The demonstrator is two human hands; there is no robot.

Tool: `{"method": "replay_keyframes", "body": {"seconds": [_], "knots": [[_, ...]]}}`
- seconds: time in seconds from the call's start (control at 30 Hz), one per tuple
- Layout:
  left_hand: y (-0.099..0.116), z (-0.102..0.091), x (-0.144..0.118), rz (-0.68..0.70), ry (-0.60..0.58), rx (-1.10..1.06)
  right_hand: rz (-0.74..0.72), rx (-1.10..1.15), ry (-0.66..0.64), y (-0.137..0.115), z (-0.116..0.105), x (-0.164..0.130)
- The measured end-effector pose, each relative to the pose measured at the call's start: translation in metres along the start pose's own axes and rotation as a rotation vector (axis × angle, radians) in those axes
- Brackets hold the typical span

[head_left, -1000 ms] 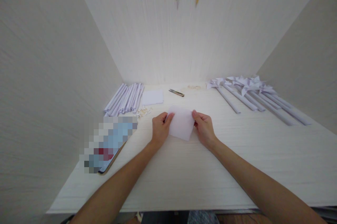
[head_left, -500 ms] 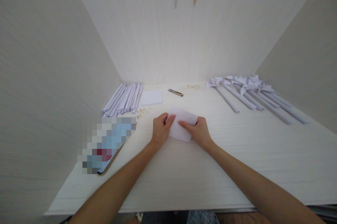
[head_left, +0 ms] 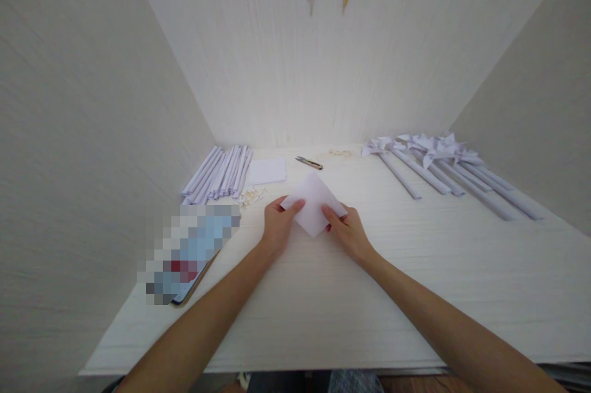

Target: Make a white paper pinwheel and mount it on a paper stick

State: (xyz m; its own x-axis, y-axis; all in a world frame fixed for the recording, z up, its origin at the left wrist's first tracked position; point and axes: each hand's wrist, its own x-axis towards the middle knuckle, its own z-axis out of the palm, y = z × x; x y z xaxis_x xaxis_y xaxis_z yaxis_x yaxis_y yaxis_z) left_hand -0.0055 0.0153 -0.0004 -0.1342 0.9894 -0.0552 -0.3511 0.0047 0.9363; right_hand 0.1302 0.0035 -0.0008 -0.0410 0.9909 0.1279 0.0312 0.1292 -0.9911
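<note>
A small white square of paper (head_left: 314, 202) lies turned like a diamond on the pale table (head_left: 323, 307), one corner pointing away from me. My left hand (head_left: 277, 226) pinches its left corner with thumb and fingers. My right hand (head_left: 348, 233) presses on its right lower edge, fingers laid over the sheet. Both forearms reach in from the near edge.
Rolled white paper sticks (head_left: 219, 174) lie at the back left beside a stack of white squares (head_left: 268, 170) and small pale bits (head_left: 252, 196). Small snips (head_left: 308, 162) lie at the back centre. Finished paper pinwheels (head_left: 438, 165) fan out at the right. A blurred flat item (head_left: 189, 251) lies at the left.
The paper sheet has been turned from a rectangle-like lie to a diamond, a corner now pointing away. My right hand shifted from the sheet's right edge onto its lower right side.
</note>
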Motion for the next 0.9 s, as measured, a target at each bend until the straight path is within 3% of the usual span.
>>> {"method": "replay_keyframes", "body": {"seconds": [0.13, 0.27, 0.53, 0.7, 0.9], "knots": [[0.004, -0.002, 0.003, -0.041, 0.028, -0.157, 0.070, 0.280, -0.200, -0.007, 0.000, 0.001], [0.007, -0.003, 0.003, -0.066, -0.025, -0.163, 0.245, 0.603, -0.158, -0.005, -0.004, 0.007], [0.000, 0.000, -0.003, -0.039, -0.105, 0.103, 0.237, 0.506, -0.251, 0.012, -0.001, 0.006], [-0.002, 0.001, -0.006, 0.031, -0.167, 0.266, 0.153, 0.434, -0.249, 0.007, 0.001, 0.004], [-0.001, 0.004, -0.008, 0.051, -0.214, 0.278, 0.100, 0.324, -0.222, 0.002, 0.002, 0.002]]}}
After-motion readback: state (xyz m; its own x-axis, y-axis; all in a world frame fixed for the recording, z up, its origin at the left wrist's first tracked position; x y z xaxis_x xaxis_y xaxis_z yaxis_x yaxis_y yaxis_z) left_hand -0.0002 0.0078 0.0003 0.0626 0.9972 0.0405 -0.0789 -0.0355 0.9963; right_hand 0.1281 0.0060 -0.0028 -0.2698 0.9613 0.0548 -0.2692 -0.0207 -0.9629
